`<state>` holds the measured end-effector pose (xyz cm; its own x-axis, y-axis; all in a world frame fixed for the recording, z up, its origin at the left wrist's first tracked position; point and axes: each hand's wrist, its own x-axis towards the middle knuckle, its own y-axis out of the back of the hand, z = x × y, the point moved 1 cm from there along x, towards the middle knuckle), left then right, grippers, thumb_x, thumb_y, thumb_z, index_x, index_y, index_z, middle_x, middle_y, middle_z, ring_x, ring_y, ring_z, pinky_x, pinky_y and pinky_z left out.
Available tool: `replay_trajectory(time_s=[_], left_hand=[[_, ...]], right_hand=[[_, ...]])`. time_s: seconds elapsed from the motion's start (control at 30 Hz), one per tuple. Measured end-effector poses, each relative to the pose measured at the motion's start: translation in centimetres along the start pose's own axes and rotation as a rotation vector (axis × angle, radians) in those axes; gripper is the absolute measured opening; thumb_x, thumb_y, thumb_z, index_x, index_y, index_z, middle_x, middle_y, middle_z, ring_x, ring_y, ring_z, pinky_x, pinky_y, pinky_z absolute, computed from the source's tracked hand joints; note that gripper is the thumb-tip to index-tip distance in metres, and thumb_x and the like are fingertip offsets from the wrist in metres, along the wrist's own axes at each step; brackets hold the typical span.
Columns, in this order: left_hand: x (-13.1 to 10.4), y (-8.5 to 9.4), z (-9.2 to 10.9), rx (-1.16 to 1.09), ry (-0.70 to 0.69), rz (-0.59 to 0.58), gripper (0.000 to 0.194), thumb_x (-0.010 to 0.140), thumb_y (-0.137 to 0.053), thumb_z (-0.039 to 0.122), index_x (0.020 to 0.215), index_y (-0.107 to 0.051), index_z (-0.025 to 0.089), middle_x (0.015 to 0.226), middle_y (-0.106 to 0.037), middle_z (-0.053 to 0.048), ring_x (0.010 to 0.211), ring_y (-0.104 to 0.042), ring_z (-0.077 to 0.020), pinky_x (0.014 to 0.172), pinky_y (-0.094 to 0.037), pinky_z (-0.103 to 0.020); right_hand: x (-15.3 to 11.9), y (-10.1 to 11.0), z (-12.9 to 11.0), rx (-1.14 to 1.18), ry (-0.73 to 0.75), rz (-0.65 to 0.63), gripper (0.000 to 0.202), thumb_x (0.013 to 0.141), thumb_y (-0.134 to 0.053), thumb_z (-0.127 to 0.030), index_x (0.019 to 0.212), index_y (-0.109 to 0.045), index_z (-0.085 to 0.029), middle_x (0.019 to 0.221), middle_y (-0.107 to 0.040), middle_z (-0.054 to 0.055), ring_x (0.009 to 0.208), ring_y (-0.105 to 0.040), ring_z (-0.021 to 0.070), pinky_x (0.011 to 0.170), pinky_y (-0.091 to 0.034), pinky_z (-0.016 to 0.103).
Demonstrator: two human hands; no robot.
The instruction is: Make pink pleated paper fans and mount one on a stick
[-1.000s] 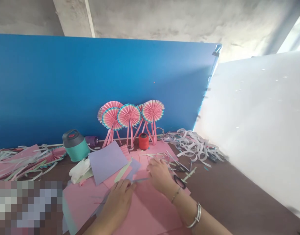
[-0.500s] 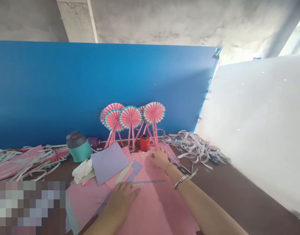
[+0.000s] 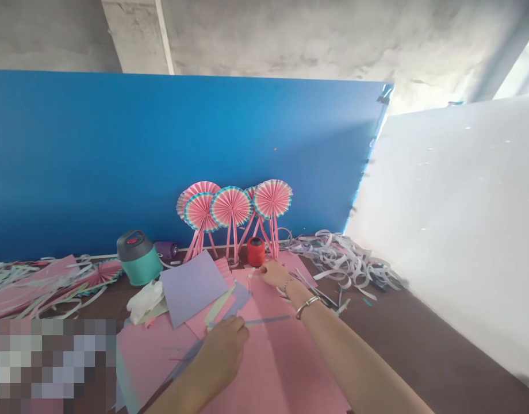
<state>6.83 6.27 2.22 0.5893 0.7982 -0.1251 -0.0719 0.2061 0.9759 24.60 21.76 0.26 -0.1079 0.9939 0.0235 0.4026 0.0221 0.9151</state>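
Large pink paper point(image 3: 264, 356) lies on the table in front of me, with a narrow blue-grey paper strip point(image 3: 268, 319) across it. My right hand point(image 3: 276, 273) reaches to the far part of the pink paper, its fingers bent together; what they pinch, if anything, is too small to make out. My left hand point(image 3: 225, 348) rests over the near left of the same paper, beside the strip's left part. Its fingers are curled in, and whatever lies under them is hidden. Just beyond my right hand stands a red spool of thread point(image 3: 256, 253).
Pink pleated paper fans point(image 3: 230, 207) lean against the blue partition point(image 3: 161, 138). To the left are a teal-and-grey container point(image 3: 139, 261), crumpled white material point(image 3: 144, 302) and a lavender sheet point(image 3: 194, 287). Curled paper strips point(image 3: 337, 256) pile up at the back right, beside a white panel point(image 3: 454, 218).
My left hand has gone from lying flat with fingers spread to curled, shifting slightly right. My right hand has moved a little to the left along the paper's far part.
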Motion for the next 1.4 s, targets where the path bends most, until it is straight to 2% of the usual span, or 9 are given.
replay_trajectory(time_s=[0.17,0.3,0.43,0.5,0.63,0.77,0.87,1.13,1.4], left_hand=[[-0.4,-0.6,-0.6,-0.088,-0.030,0.052,0.033,0.082,-0.035,0.004,0.095,-0.062,0.019,0.103,-0.059,-0.008,0.096,-0.053,-0.0215,0.086,-0.043,-0.034],[-0.5,-0.8,-0.8,-0.111,-0.029,0.070,0.036,0.082,-0.036,0.005,0.105,-0.060,0.019,0.110,-0.058,-0.008,0.104,-0.051,-0.0226,0.092,-0.040,-0.036],[-0.4,-0.8,-0.8,-0.121,-0.016,0.056,0.042,0.079,-0.038,0.004,0.112,-0.058,0.018,0.115,-0.057,-0.008,0.108,-0.050,-0.0241,0.094,-0.040,-0.038],[-0.3,-0.8,-0.7,-0.116,-0.018,0.045,0.041,0.076,-0.039,0.002,0.109,-0.060,0.017,0.113,-0.058,-0.009,0.106,-0.051,-0.0242,0.093,-0.040,-0.038],[-0.3,-0.8,-0.6,-0.108,-0.047,0.077,0.037,0.084,-0.034,0.005,0.104,-0.062,0.018,0.108,-0.059,-0.009,0.101,-0.053,-0.0226,0.089,-0.042,-0.036],[-0.4,-0.8,-0.6,-0.121,-0.062,0.099,0.039,0.087,-0.033,0.007,0.113,-0.059,0.020,0.110,-0.059,-0.008,0.103,-0.052,-0.0221,0.089,-0.042,-0.036],[-0.4,-0.7,-0.5,-0.119,-0.061,0.100,0.039,0.087,-0.033,0.007,0.113,-0.059,0.019,0.110,-0.059,-0.009,0.103,-0.052,-0.0223,0.088,-0.042,-0.036],[-0.3,-0.7,-0.6,-0.112,-0.062,0.104,0.040,0.086,-0.031,0.005,0.109,-0.061,0.018,0.106,-0.061,-0.009,0.101,-0.053,-0.0223,0.088,-0.042,-0.036],[-0.2,-0.8,-0.6,-0.116,-0.062,0.104,0.040,0.086,-0.030,0.005,0.109,-0.060,0.018,0.106,-0.060,-0.008,0.100,-0.052,-0.0215,0.088,-0.041,-0.036]], right_hand=[[-0.8,1.0,-1.5,0.077,0.090,0.061,0.012,0.078,-0.054,-0.014,0.080,-0.066,-0.015,0.102,-0.066,0.012,0.103,-0.054,0.0266,0.084,-0.035,0.035],[-3.6,3.5,-3.1,0.213,0.211,0.087,0.017,0.085,-0.045,-0.018,0.089,-0.061,-0.018,0.091,-0.067,0.004,0.083,-0.058,0.0152,0.075,-0.040,0.026],[-7.7,6.5,-2.7,0.433,0.298,-0.007,0.009,0.079,-0.053,-0.022,0.080,-0.060,-0.018,0.078,-0.064,0.001,0.072,-0.056,0.0134,0.063,-0.040,0.023],[-9.3,7.1,-1.8,0.531,0.310,-0.140,0.008,0.077,-0.054,-0.022,0.078,-0.062,-0.018,0.072,-0.062,-0.001,0.067,-0.054,0.0120,0.061,-0.040,0.022],[-10.5,5.3,-0.1,0.545,0.216,-0.364,0.011,0.074,-0.054,-0.017,0.074,-0.065,-0.015,0.066,-0.061,0.000,0.060,-0.052,0.0110,0.057,-0.039,0.021],[-10.1,2.2,0.7,0.501,0.196,-0.296,0.016,0.071,-0.053,-0.013,0.074,-0.069,-0.015,0.066,-0.063,0.001,0.061,-0.052,0.0119,0.057,-0.038,0.022],[-9.9,1.0,1.0,0.520,0.195,-0.240,0.018,0.073,-0.053,-0.014,0.077,-0.070,-0.015,0.066,-0.063,0.001,0.060,-0.052,0.0121,0.055,-0.037,0.022],[-10.3,0.9,0.4,0.504,0.099,-0.243,0.016,0.073,-0.054,-0.011,0.073,-0.069,-0.015,0.062,-0.062,0.000,0.056,-0.050,0.0109,0.053,-0.035,0.021],[-10.3,0.9,0.2,0.609,0.067,-0.265,0.014,0.074,-0.054,-0.011,0.078,-0.067,-0.014,0.058,-0.054,-0.003,0.053,-0.045,0.0094,0.052,-0.033,0.020]])
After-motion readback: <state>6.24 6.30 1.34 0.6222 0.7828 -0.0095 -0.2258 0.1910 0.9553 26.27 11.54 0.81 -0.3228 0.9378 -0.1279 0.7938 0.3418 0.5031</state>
